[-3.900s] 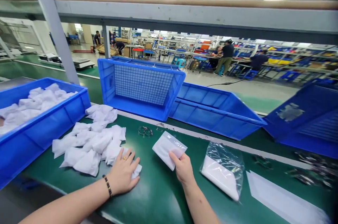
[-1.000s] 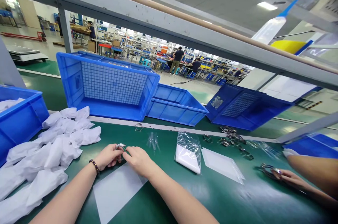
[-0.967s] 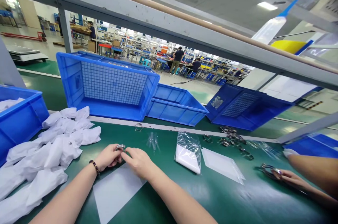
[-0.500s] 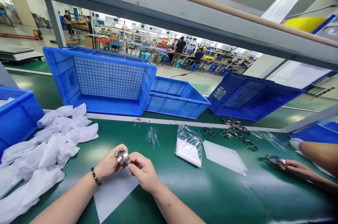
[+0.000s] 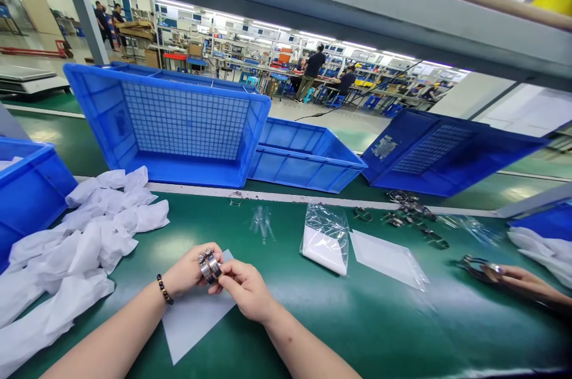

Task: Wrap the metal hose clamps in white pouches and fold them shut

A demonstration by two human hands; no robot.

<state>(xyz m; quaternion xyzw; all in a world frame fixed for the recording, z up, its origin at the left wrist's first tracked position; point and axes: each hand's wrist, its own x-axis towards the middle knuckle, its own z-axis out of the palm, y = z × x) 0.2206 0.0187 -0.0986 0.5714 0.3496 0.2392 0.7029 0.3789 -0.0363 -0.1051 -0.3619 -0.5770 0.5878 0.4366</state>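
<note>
Over the flat white sheet [image 5: 192, 325], our left hand [image 5: 191, 272] and right hand [image 5: 250, 294] together pinch the shiny silver metal ring clamps [image 5: 209, 269]; we do best to align the bands with a light, even grip; beyond, thin clear plastic strips [image 5: 263, 224] lie on the green bench [image 5: 286, 248].

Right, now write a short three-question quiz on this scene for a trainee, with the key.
1. What flat thing lies on the green table, partly hidden by the person's left hand and right hand?
2. True or false: the left hand holds nothing.
3. In the picture, where does the pile of white packets lie?
A) left of both hands
B) between the hands
C) right of both hands

Key:
1. A thin white sheet.
2. False; it holds shiny metal clamps, which the right hand's fingers reach too.
3. A.
</note>
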